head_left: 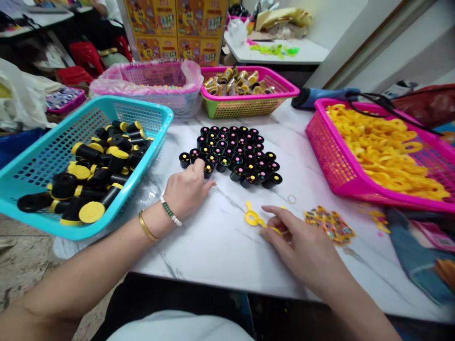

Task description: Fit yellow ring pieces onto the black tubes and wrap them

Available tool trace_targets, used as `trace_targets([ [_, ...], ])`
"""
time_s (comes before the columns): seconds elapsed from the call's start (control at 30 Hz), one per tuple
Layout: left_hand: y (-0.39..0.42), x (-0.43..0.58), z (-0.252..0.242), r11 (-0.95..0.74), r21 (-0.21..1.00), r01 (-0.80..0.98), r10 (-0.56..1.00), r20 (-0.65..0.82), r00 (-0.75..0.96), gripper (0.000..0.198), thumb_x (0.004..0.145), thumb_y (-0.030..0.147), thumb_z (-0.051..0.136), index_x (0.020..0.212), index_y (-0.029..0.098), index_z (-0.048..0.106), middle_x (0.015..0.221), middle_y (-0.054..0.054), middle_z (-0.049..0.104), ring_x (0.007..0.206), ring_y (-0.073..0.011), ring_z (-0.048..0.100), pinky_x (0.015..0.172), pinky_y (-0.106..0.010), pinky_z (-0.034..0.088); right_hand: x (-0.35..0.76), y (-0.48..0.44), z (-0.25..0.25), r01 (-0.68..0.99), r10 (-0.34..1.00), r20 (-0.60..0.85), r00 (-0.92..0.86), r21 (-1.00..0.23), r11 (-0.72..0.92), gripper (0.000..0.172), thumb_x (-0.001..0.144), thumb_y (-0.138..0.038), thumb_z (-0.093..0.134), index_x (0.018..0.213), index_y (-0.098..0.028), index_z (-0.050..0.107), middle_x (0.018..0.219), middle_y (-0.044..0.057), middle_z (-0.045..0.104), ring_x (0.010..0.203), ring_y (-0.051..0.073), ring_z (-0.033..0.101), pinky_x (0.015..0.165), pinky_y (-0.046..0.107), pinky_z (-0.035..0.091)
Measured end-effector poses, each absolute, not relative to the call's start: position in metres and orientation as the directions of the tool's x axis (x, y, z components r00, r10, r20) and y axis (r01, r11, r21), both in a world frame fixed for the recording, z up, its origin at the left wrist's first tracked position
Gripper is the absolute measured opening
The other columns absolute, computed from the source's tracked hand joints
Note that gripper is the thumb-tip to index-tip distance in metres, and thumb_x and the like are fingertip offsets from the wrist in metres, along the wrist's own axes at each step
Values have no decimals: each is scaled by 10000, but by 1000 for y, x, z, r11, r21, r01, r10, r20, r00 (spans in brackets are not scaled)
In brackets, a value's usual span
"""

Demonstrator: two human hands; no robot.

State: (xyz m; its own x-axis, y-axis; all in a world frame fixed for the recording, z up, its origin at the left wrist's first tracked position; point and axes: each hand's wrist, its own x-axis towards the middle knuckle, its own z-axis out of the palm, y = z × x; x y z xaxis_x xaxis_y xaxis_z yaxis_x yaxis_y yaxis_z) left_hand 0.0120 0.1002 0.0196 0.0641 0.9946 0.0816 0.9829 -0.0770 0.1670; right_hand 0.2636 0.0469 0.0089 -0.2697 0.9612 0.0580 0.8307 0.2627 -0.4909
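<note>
My left hand [188, 187] is at the near left edge of a group of small black cups, its fingers closed against one black cup [208, 169] with coloured beads inside. Part of that grip is hidden behind my fingers. The other cups [239, 150] stand upright in close rows, with pink and yellow beads showing in them. To the right, my right hand [298, 241] hovers low over the table, thumb and index finger apart. By its fingertips lie yellow plastic ring pieces [253, 218], partly covered by the hand.
A turquoise basket [142, 173] of black-and-yellow tubes stands left. A pink basket [330, 175] of yellow rings is right. Behind are a pink-and-green basket [245, 106] of wrapped tubes and a plastic-lined basket [159, 97]. Printed stickers [329, 225] and loose beads [379, 221] lie near my right hand.
</note>
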Motion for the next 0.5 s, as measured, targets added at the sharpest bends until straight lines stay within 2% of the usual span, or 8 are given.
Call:
trace_targets([
  [0.17, 110, 12, 11, -50, 251, 967, 996, 81, 30, 378, 897, 460, 637, 1115, 184, 498, 947, -55, 723, 803, -248, 705, 601, -295, 442, 258, 44, 24, 704, 907, 58, -417, -611, 363, 302, 937, -313, 526, 1201, -240, 651, 757, 4, 651, 647, 144, 643, 571, 246, 501],
  [0.3, 113, 12, 2, -71, 355, 932, 991, 133, 25, 281, 903, 376, 631, 1088, 198, 516, 921, -27, 709, 766, -205, 676, 621, -290, 440, 242, 47, 32, 600, 897, 78, -436, -718, 354, 149, 922, -324, 575, 941, -254, 705, 839, 14, 690, 780, 158, 665, 696, 261, 520],
  [0.4, 112, 11, -2, -107, 433, 895, 982, 189, 25, 233, 878, 307, 629, 1059, 199, 530, 923, -19, 695, 770, -181, 652, 655, -281, 449, 233, 58, 34, 532, 942, 47, -333, -815, 229, 157, 868, -382, 657, 861, -236, 712, 835, 25, 698, 780, 176, 655, 726, 286, 519],
  [0.5, 111, 13, -5, -153, 481, 863, 972, 230, 44, 210, 850, 263, 626, 1034, 193, 552, 962, -30, 685, 805, -175, 638, 683, -276, 457, 229, 72, 30, 363, 968, -90, -234, -932, 1, 249, 777, -441, 754, 859, -209, 716, 782, 29, 698, 690, 164, 639, 643, 274, 525],
])
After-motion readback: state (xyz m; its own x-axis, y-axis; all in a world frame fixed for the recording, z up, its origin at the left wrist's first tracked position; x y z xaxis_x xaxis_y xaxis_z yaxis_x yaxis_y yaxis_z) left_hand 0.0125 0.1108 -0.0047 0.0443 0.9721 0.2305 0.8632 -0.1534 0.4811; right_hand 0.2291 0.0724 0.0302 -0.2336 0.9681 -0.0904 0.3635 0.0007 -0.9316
